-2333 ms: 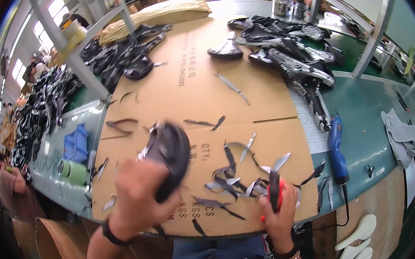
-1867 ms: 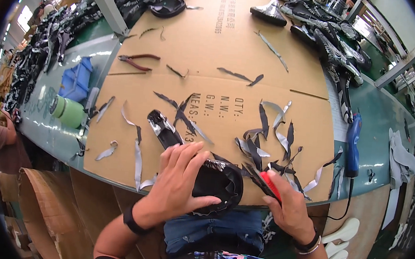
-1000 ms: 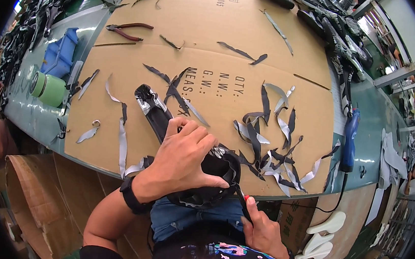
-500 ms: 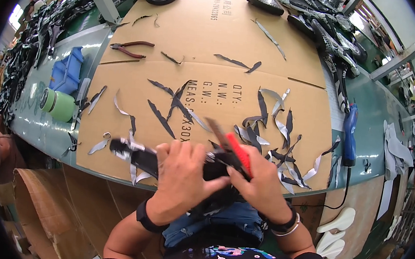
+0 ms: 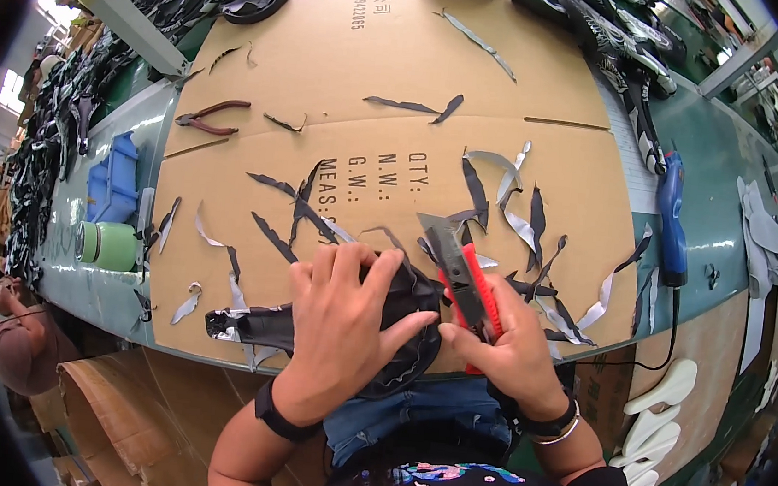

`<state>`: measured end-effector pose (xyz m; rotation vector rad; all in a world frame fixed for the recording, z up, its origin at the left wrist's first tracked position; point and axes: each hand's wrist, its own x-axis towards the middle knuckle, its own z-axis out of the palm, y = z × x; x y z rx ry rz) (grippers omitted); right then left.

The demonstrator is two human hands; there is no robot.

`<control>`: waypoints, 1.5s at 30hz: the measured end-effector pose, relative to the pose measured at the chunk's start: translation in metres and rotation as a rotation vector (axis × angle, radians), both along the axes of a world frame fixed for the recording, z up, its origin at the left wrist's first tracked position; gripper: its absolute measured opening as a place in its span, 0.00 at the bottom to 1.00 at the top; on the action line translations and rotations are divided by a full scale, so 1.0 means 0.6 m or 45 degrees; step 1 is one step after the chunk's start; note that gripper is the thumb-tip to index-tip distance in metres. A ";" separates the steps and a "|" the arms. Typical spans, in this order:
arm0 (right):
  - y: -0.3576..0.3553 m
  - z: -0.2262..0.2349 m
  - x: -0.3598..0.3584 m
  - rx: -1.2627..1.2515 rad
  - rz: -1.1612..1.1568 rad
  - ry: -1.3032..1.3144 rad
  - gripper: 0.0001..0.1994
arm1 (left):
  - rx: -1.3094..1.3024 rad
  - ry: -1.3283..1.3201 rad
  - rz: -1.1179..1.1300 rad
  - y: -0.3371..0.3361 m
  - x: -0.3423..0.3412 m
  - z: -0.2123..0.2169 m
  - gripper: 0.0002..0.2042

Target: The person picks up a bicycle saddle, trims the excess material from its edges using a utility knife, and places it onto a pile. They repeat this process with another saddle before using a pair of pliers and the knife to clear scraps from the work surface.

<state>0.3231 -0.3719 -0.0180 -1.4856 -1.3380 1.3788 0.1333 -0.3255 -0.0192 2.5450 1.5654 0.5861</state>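
Black moulded shoe upper (image 5: pixel 400 332) lies at lower centre on the cardboard sheet (image 5: pixel 347 82), clamped under the left hand (image 5: pixel 336 322). The right hand (image 5: pixel 505 341) grips a red utility knife (image 5: pixel 461 282) beside it.

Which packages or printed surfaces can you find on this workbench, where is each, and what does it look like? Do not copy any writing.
Flattened cardboard box: covers the bench top as a work mat, brown, with dark print near its middle and top edge.
Cardboard carton: below the bench edge, lower left, plain brown, open flaps.
Green tin: lying on the bench left of the cardboard, round, pale green.
No screens or signs.
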 end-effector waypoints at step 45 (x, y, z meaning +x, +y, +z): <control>-0.067 0.002 -0.004 0.212 0.182 -0.725 0.26 | -1.095 -0.763 0.248 0.042 -0.156 -0.012 0.17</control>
